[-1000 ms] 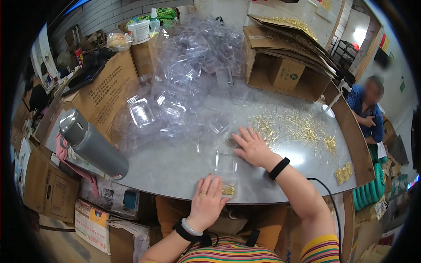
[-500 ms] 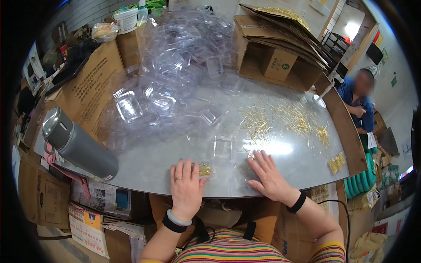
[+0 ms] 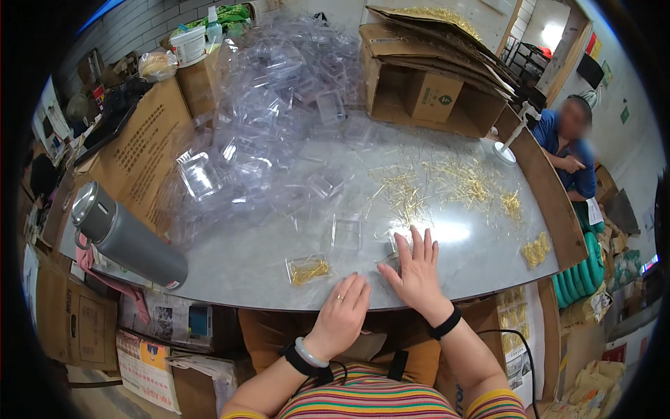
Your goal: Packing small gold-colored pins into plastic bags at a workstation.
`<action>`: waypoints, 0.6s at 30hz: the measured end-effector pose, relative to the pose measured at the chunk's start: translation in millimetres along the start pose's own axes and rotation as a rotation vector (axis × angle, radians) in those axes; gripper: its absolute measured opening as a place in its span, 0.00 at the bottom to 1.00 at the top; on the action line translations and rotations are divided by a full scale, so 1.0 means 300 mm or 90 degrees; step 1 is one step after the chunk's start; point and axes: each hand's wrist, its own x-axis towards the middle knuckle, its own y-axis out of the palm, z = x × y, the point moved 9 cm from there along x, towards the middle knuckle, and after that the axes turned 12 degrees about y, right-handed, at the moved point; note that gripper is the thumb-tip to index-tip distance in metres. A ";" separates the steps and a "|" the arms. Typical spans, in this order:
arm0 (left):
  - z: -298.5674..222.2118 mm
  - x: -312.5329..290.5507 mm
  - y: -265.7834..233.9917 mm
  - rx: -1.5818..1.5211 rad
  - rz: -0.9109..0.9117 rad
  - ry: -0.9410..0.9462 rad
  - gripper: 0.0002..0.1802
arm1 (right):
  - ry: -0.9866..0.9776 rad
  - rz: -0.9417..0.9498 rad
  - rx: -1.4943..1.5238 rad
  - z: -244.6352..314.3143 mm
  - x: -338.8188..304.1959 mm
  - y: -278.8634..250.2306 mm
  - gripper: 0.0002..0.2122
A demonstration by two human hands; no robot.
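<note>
Near the front edge of the table, my left hand (image 3: 342,311) holds nothing, its fingers stretched out close together. Just beyond it lies a small clear plastic box (image 3: 290,262) filled with thin gold-coloured wire pieces (image 3: 310,271). My right hand (image 3: 417,276) reaches flat over the tabletop, fingers spread. Something clear shows partly beside its thumb and index finger; the hand hides the rest. Another clear plastic box (image 3: 347,235) sits between and beyond the hands. Loose gold wire pieces (image 3: 405,195) are scattered past my right fingertips.
A large heap of clear plastic boxes (image 3: 279,91) covers the back left. A grey bottle (image 3: 132,241) stands at the left. An open cardboard box (image 3: 391,91) is at the back. Small gold bundles (image 3: 536,250) lie at the right; a person (image 3: 569,150) is beyond.
My left hand has come off the filled box and moved right and nearer, leaving that box uncovered. The right hand has shifted slightly left, its fingers still spread.
</note>
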 end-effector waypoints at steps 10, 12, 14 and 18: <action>0.031 0.027 0.053 0.036 0.054 -0.059 0.28 | -0.118 0.083 0.074 0.016 -0.044 0.042 0.27; 0.034 0.035 0.050 0.043 0.067 -0.054 0.27 | -0.059 0.051 0.140 -0.010 -0.021 0.033 0.25; 0.036 0.039 0.051 0.042 0.080 -0.048 0.27 | -0.065 0.048 0.155 0.008 -0.024 0.017 0.24; 0.035 0.052 0.048 0.023 0.104 -0.027 0.27 | -0.093 0.037 0.111 0.043 -0.021 -0.003 0.24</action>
